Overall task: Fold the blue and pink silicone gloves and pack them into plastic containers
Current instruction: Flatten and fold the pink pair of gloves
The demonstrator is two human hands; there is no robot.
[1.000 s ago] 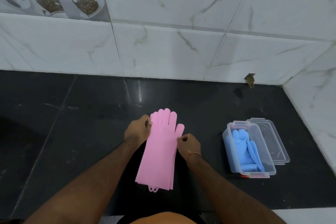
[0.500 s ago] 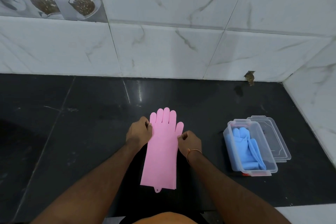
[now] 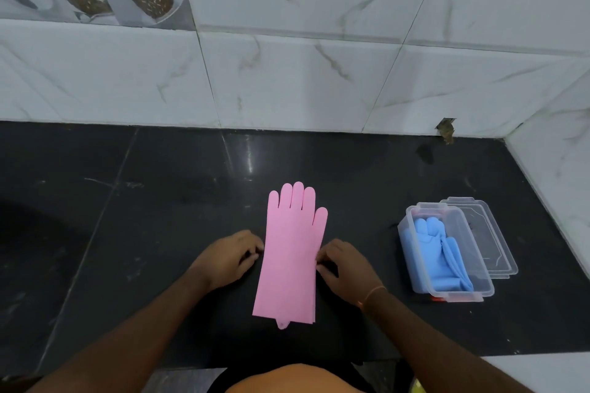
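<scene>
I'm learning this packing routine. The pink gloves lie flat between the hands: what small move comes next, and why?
Probably pinch the edges at mid-length and fold the cuff end up toward the fingertips. The pink gloves lie stacked, flat and at full length, with the left hand and right hand at their sides. The blue gloves already sit in the container, which looks shorter than the pink pair.

The bench (image 3: 159,201) is dark polished stone, glossy with faint scratches. The pink gloves (image 3: 292,258) look like smooth matt silicone, as do the blue gloves (image 3: 442,252) inside a clear glossy plastic box (image 3: 412,262). The wall tiles (image 3: 303,80) are shiny white marble-patterned ceramic.
</scene>
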